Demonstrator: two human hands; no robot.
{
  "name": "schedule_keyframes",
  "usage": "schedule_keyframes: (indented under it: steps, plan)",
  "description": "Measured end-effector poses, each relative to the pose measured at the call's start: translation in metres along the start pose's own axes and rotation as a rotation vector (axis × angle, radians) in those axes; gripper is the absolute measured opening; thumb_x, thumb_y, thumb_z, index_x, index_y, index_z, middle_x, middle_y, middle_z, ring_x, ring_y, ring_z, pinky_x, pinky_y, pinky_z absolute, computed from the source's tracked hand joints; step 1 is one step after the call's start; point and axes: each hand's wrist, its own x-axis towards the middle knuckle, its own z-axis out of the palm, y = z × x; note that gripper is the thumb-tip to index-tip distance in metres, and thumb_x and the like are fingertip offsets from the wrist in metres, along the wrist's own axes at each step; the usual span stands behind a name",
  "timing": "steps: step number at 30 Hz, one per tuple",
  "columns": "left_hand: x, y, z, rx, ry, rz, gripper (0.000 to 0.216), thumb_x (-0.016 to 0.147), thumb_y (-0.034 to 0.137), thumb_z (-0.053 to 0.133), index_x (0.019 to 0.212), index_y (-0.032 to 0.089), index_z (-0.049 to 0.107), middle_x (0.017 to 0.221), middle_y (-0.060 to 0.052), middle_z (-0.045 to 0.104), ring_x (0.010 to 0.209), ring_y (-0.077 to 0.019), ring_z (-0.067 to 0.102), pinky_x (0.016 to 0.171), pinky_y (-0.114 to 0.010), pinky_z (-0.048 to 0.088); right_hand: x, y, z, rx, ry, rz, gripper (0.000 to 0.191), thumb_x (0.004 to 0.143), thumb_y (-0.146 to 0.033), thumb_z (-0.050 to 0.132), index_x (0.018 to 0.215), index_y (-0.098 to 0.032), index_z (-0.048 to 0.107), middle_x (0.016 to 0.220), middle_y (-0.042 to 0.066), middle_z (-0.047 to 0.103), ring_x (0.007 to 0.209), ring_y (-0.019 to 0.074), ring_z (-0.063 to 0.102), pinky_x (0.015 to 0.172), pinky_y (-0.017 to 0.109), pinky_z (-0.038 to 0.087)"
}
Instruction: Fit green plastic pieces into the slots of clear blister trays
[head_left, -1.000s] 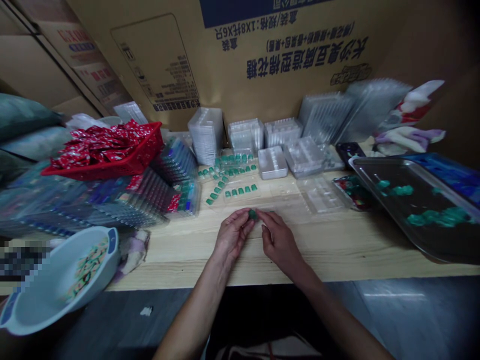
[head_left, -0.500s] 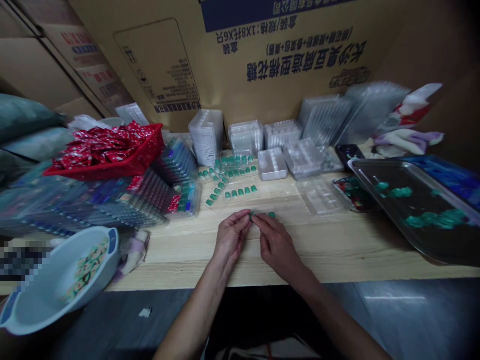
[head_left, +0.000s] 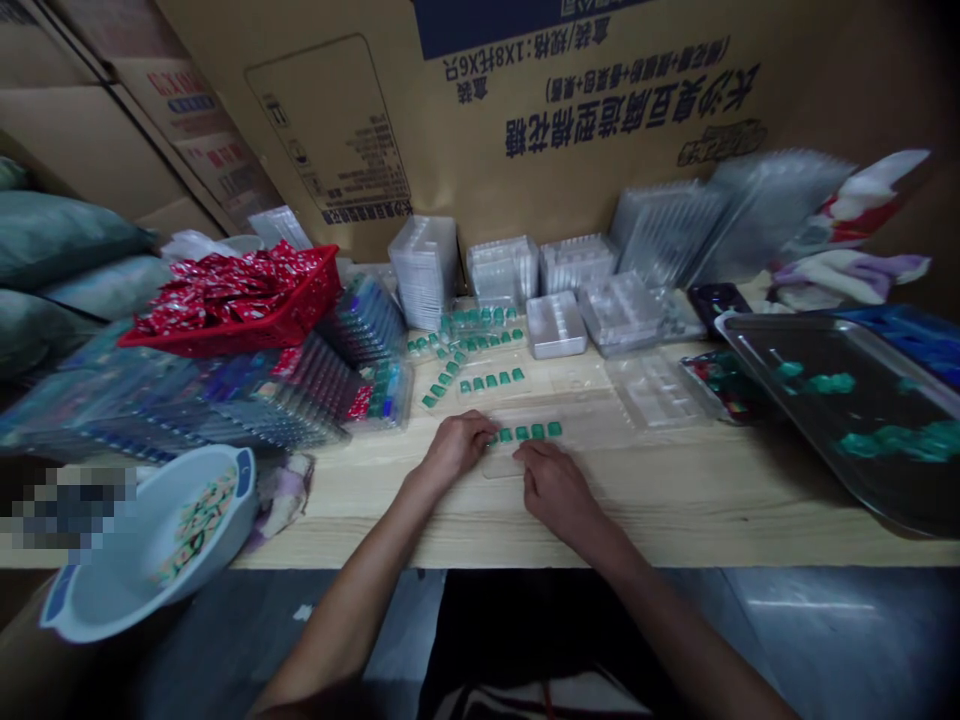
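Note:
A clear plastic tray point(head_left: 570, 425) lies on the wooden table point(head_left: 675, 500) in front of me, with a row of small green pieces point(head_left: 529, 432) set in it. My left hand point(head_left: 454, 450) rests curled at the left end of that row, fingertips touching the tray edge. Just below the row sits my right hand point(head_left: 551, 485), fingers bent down on the tray's near edge. Whether either hand pinches a piece is hidden by the fingers.
More filled clear trays point(head_left: 469, 365) lie behind. Stacks of empty trays point(head_left: 502, 270) line the cardboard box point(head_left: 525, 110). A red basket of red packets point(head_left: 240, 300) tops tray stacks at left. A metal tray point(head_left: 847, 410) with green pieces is right; a pale bowl point(head_left: 157, 540) left.
Both hands were pinching one green piece together above the table. They have since dropped and parted, and a row of green pieces shows in the tray between them.

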Motion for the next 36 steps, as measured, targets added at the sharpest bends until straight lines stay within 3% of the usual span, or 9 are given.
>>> schedule_keyframes:
  steps: [5, 12, 16, 19, 22, 24, 27, 31, 36]
  plan:
    - [-0.001, -0.005, 0.004, -0.011, -0.039, 0.076, 0.018, 0.088, 0.016, 0.057, 0.085, 0.018, 0.075, 0.085, -0.007, 0.072, 0.079, -0.0160, 0.068, 0.073, -0.025, 0.051, 0.007, 0.002, 0.004, 0.013, 0.004, 0.022, 0.035, 0.076, 0.002, 0.046, 0.100, -0.012, 0.069, 0.109, 0.014, 0.068, 0.109, 0.0236, 0.059, 0.099, 0.035, 0.046]
    - [-0.010, -0.019, 0.010, 0.086, 0.135, 0.206, 0.022, 0.093, 0.026, 0.053, 0.096, 0.021, 0.074, 0.097, -0.005, 0.076, 0.088, -0.0176, 0.072, 0.079, -0.028, 0.057, 0.011, 0.000, -0.018, 0.089, 0.018, -0.016, 0.034, 0.077, -0.002, 0.050, 0.104, -0.011, 0.069, 0.102, 0.012, 0.070, 0.103, 0.0204, 0.063, 0.095, 0.031, 0.049]
    - [-0.013, -0.018, 0.017, 0.222, 0.232, 0.228, 0.025, 0.093, 0.033, 0.053, 0.104, 0.022, 0.072, 0.103, -0.005, 0.076, 0.093, -0.0209, 0.072, 0.086, -0.035, 0.058, 0.001, 0.026, -0.097, 0.053, 0.186, -0.021, 0.039, 0.077, -0.004, 0.049, 0.109, -0.015, 0.068, 0.103, 0.010, 0.070, 0.103, 0.0199, 0.063, 0.093, 0.031, 0.049]
    - [-0.014, -0.014, 0.019, 0.264, 0.269, 0.169, 0.028, 0.093, 0.037, 0.052, 0.109, 0.021, 0.070, 0.103, -0.007, 0.075, 0.093, -0.0225, 0.071, 0.086, -0.038, 0.058, -0.005, 0.074, -0.176, -0.194, 0.287, 0.177, 0.042, 0.079, -0.004, 0.046, 0.113, -0.016, 0.067, 0.111, 0.012, 0.069, 0.105, 0.0221, 0.062, 0.095, 0.033, 0.046]
    - [-0.009, -0.007, 0.021, 0.275, 0.300, 0.110, 0.030, 0.093, 0.040, 0.050, 0.102, 0.020, 0.071, 0.108, -0.010, 0.073, 0.098, -0.0246, 0.070, 0.088, -0.041, 0.058, 0.000, 0.133, -0.235, -0.509, 0.222, 0.462, 0.041, 0.085, -0.010, 0.045, 0.121, -0.015, 0.065, 0.114, 0.017, 0.066, 0.105, 0.0268, 0.062, 0.092, 0.035, 0.044]
    - [-0.006, 0.001, 0.023, 0.266, 0.337, 0.075, 0.033, 0.092, 0.042, 0.050, 0.100, 0.019, 0.072, 0.118, -0.013, 0.068, 0.105, -0.0265, 0.067, 0.091, -0.043, 0.056, 0.008, 0.166, -0.253, -0.620, 0.060, 0.543, 0.047, 0.085, -0.015, 0.050, 0.132, -0.016, 0.058, 0.116, 0.018, 0.065, 0.106, 0.0288, 0.062, 0.089, 0.035, 0.044]
    - [-0.004, 0.020, 0.022, 0.193, 0.345, 0.037, 0.033, 0.092, 0.041, 0.050, 0.102, 0.018, 0.072, 0.123, -0.014, 0.064, 0.110, -0.0260, 0.065, 0.092, -0.042, 0.055, 0.019, 0.195, -0.256, -0.663, -0.079, 0.581, 0.049, 0.078, -0.016, 0.060, 0.127, -0.015, 0.060, 0.117, 0.019, 0.065, 0.106, 0.0310, 0.063, 0.084, 0.035, 0.044]
    - [-0.004, 0.045, 0.015, 0.047, 0.321, -0.004, 0.029, 0.092, 0.038, 0.051, 0.099, 0.021, 0.073, 0.119, -0.011, 0.065, 0.108, -0.0240, 0.065, 0.089, -0.038, 0.055, 0.020, 0.205, -0.252, -0.660, -0.060, 0.600, 0.033, 0.080, -0.016, 0.057, 0.113, -0.011, 0.063, 0.102, 0.019, 0.070, 0.096, 0.0312, 0.066, 0.079, 0.036, 0.044]
    - [0.004, 0.078, 0.017, -0.344, 0.291, -0.137, 0.022, 0.086, 0.038, 0.062, 0.094, 0.023, 0.074, 0.103, -0.007, 0.071, 0.097, -0.0223, 0.066, 0.080, -0.033, 0.055, 0.013, 0.173, -0.248, -0.491, 0.254, 0.401, 0.029, 0.089, -0.018, 0.042, 0.112, -0.014, 0.059, 0.095, 0.013, 0.070, 0.086, 0.0242, 0.064, 0.074, 0.032, 0.042]
